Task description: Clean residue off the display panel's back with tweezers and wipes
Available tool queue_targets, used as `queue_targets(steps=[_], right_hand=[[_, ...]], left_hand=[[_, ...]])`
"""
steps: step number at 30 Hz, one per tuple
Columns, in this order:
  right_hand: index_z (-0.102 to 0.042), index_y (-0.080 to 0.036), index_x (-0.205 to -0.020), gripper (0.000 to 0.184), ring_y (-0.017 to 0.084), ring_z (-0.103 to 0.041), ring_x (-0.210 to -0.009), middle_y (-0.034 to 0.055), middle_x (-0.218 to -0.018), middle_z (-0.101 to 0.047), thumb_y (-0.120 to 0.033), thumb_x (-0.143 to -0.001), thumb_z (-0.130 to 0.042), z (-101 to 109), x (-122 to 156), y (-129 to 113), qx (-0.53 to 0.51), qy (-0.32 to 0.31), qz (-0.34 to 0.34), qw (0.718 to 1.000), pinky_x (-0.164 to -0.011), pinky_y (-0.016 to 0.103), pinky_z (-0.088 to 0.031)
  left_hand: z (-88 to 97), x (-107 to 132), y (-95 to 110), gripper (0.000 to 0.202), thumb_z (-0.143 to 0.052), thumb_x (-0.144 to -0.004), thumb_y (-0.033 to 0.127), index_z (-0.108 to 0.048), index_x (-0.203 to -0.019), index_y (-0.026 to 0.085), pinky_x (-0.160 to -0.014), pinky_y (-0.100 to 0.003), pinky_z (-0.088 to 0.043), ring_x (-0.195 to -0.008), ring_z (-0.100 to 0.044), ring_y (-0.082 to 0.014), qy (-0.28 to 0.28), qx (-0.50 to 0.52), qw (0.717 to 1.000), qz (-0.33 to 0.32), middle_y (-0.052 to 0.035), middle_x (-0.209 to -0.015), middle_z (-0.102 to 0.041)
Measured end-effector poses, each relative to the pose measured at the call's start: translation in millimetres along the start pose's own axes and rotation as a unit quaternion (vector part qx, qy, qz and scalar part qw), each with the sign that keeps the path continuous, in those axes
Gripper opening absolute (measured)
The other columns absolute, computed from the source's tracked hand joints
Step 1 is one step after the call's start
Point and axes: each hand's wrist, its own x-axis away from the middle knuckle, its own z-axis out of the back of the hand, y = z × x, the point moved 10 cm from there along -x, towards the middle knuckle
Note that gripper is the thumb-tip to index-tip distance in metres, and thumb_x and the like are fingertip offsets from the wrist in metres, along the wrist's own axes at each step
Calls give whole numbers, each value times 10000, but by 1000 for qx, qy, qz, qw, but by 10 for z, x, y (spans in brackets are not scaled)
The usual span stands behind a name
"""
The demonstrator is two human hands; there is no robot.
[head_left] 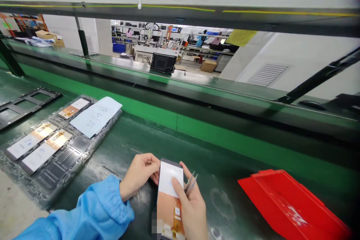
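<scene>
Right hand [194, 210] pinches panel [170, 180] and tweezers [191, 183]; left hand [140, 174] pinches its left edge. Open surface [225, 165] between tray [56, 174] and bin [292, 206].

The dark green bench [135, 146] runs from left to right, its surface scuffed and glossy. A clear tray [36, 195] lies on it at the left, with a black frame [32, 110] just beyond the tray, at the far left. A red bin [292, 202] rests on the bench at the right, well apart from the tray.
</scene>
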Motion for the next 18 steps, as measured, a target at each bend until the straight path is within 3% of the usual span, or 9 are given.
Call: queue_targets(steps=[18], right_hand=[[-566,-203,-1309,735,249,-673,-921,56,-1071,-720,-436,-651,-796,22,7,-1,-9,3,21,1000,-793,341,-556]], left_hand=[[-5,-4,-9,304,-697,-734,407,-584,-695,128,-499,-201,-472,-475,-562,-94,-14,4,1000,12,-1,-563,-602]])
